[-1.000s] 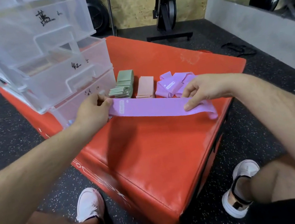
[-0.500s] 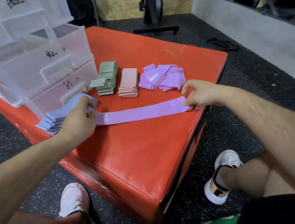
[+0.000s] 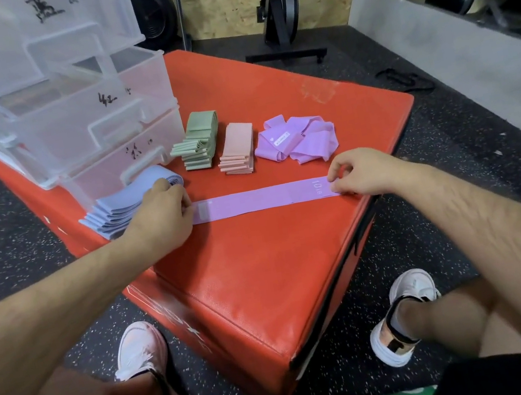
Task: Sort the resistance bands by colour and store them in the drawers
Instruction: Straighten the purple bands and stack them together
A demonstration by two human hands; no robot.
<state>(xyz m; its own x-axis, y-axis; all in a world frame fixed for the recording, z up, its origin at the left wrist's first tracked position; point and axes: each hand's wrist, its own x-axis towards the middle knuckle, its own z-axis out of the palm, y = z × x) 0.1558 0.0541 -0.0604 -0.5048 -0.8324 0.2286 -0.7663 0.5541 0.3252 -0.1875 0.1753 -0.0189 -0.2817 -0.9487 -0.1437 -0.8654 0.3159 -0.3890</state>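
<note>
Two hands hold one purple band (image 3: 259,199) flat on the red box (image 3: 267,283). The left hand (image 3: 160,218) grips its left end with curled fingers, just beside the blue pile (image 3: 121,208). The right hand (image 3: 361,172) pinches the right end, close to the box's right edge. This looks like the folding step. Next, one end should go over to meet the other, neat and even. The green pile (image 3: 199,142), pink pile (image 3: 238,147) and messy purple heap (image 3: 297,140) lie near behind. The drawers (image 3: 61,103) stand at the back left. The best room is the bare front of the box
</note>
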